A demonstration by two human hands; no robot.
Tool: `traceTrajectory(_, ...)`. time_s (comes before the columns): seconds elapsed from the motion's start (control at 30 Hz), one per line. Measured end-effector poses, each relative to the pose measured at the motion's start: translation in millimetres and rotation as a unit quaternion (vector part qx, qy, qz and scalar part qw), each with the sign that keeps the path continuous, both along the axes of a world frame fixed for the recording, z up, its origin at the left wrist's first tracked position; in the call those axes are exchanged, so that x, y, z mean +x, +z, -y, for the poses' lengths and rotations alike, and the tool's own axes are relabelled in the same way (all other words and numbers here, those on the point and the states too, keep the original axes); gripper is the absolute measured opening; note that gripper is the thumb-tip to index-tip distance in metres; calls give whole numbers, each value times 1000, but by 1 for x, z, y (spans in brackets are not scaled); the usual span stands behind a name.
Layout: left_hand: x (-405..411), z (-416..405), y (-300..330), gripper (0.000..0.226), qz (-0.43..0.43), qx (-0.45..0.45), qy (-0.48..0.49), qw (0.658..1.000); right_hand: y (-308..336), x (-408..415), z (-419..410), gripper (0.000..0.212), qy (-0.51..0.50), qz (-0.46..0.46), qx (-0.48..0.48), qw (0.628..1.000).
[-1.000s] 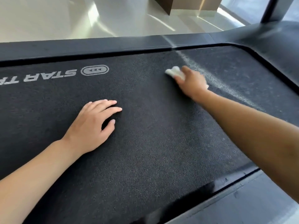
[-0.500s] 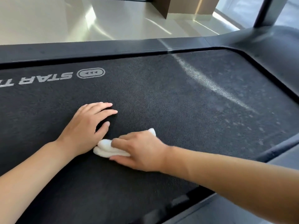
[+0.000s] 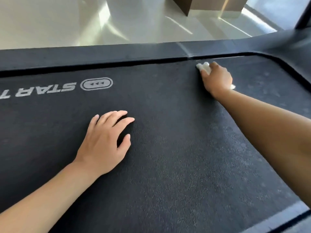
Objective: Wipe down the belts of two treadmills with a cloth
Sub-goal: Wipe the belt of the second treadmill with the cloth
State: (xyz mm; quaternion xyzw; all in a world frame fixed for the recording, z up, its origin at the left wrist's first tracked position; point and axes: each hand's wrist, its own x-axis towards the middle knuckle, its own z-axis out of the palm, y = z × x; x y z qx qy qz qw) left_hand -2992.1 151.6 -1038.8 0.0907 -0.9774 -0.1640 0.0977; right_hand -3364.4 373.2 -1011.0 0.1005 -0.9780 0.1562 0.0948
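The treadmill belt [image 3: 168, 148] fills nearly the whole view, dark and grainy, with a pale logo [image 3: 96, 83] printed near its far edge on the left. Beyond that edge runs the far side rail [image 3: 101, 56], and at the far right corner the rail curves round toward the motor cover [image 3: 289, 42]. A strip of near rail [image 3: 286, 221] shows at the bottom right. Past the treadmill lies a glossy floor [image 3: 67, 22].

The left hand [image 3: 104, 145] lies flat on the belt toward the near left, fingers straight and slightly spread, holding nothing; it looks like a prop for the person's weight. The right hand [image 3: 217, 78] reaches to the far edge of the belt, fingers curled over a small white cloth [image 3: 203, 67], which peeps out ahead of the fingertips and again at the heel of the hand, pressed against the belt just beside the gap under the far rail.

The likeliest trouble, as I judge it, is at that gap: a push further out could jam the cloth or fingertips into the dark slot between belt and rail. The belt may also slip under the leaning left hand if it rolls freely. The cloth is small, so strokes could leave unwiped bands.

Open room lies toward the near edge and leftward across the belt's middle; to the right the curved corner closes in soon.
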Motion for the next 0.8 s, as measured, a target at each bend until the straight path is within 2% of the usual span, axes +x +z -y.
traceTrajectory(0.07,-1,0,2,50,7,2,2,1000,3,2,47,48,38,6,-20,999)
traceTrajectory(0.17,-1,-2,4,49,18,14,6,1000,5,50,129,41,185,15,-10,983)
traceTrajectory(0.27,-1,0,8,50,25,25,8,999,2,131,184,31,366,28,9,930)
traceTrajectory(0.37,-1,0,7,50,34,23,4,999,-1,160,174,31,478,35,20,878)
traceTrajectory(0.4,0,-1,8,50,37,22,7,999,-2,149,159,30,480,37,16,876)
traceTrajectory(0.47,-1,-1,10,49,36,21,17,999,-2,107,123,32,428,34,25,903)
traceTrajectory(0.57,-1,-5,11,48,36,17,21,999,5,26,66,48,247,19,26,968)
traceTrajectory(0.63,-2,-5,12,48,33,11,22,999,7,-6,49,53,154,4,18,988)
traceTrajectory(0.73,-4,-5,11,47,21,7,23,999,1,-1,64,48,138,-23,36,989)
traceTrajectory(0.8,0,-4,7,47,8,-5,25,1000,-1,28,88,43,180,-17,33,983)
